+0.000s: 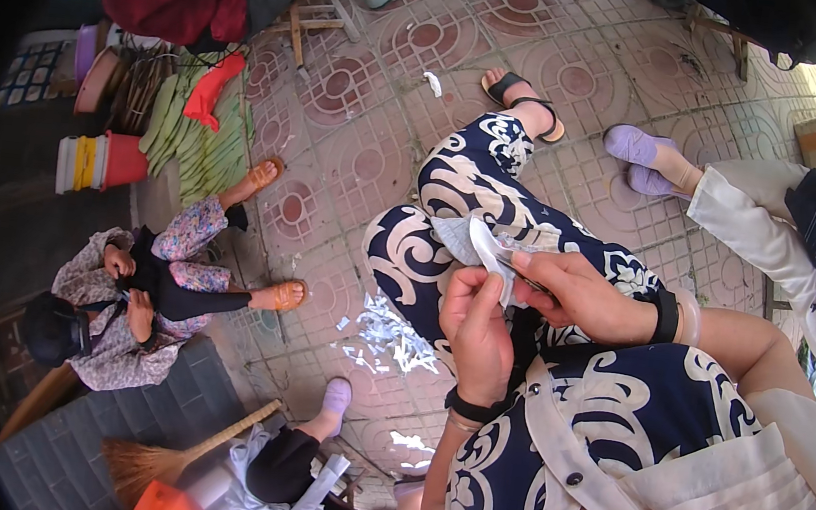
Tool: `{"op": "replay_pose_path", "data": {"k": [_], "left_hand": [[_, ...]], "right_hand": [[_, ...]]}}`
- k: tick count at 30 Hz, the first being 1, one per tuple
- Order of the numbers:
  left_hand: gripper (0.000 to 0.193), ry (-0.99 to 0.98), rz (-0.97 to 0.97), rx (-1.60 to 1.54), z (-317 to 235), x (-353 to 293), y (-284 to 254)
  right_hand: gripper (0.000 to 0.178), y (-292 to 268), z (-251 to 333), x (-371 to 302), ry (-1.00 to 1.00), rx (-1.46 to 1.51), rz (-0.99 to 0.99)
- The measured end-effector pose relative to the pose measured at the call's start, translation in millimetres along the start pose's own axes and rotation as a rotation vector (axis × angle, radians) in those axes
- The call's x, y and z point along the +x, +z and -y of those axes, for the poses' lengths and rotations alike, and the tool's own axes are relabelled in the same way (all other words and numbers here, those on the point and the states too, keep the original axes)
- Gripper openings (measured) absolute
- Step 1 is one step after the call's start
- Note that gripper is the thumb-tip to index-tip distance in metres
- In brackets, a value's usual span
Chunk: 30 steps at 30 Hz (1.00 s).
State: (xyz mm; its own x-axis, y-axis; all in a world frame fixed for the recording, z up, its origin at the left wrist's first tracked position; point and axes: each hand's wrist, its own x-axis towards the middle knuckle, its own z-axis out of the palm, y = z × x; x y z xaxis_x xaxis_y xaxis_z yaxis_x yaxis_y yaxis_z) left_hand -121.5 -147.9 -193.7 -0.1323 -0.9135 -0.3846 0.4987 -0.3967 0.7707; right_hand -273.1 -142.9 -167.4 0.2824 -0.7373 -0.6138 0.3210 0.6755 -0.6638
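Head view: from my remote seat I find the grey-white fabric piece point(478, 241) held over the knee end of the lap, against navy-and-cream patterned trousers point(396, 257); whether its underside touches them, I cannot tell. The left hand point(478, 334) is closed to a pinch, thumb and forefinger gripping the piece's near edge. The right hand point(570, 289) is curled tight around what looks like a small dark tool point(539, 289), its thumb at the piece's right edge. My chief worry is fingertips: they sit so near the tool that, if it has blades, a slip could nick the left thumb. The piece also looks limp to me, so a weak pinch might let it fold or twist, spoiling its curved white rim. If dropped, it could slide off the left knee's outer edge onto the paving point(366, 165), among the white scraps point(396, 339).
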Motion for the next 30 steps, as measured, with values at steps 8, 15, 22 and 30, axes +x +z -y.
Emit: {"op": "replay_pose_path", "data": {"k": [8, 15, 22, 30], "left_hand": [[0.006, 0.004, 0.023, -0.005, 2.3, 1.2, -3.2], [0.007, -0.007, 0.007, -0.003, 2.1, 0.2, -2.6], [0.005, 0.13, -0.049, 0.201, 1.8, -2.6, -4.6], [0.005, 0.451, -0.133, 0.566, -2.0, -3.9, -3.2]], "right_hand": [[0.049, 0.2, 0.4, 0.1, -0.025, -0.015, -0.012], [0.044, 2.1, 0.8, 0.7, -0.167, -0.07, -0.103], [0.028, -15.8, 2.2, 27.9, -0.543, -0.489, -0.177], [0.019, -10.5, 6.7, 32.6, -0.363, -0.305, -0.021]]}}
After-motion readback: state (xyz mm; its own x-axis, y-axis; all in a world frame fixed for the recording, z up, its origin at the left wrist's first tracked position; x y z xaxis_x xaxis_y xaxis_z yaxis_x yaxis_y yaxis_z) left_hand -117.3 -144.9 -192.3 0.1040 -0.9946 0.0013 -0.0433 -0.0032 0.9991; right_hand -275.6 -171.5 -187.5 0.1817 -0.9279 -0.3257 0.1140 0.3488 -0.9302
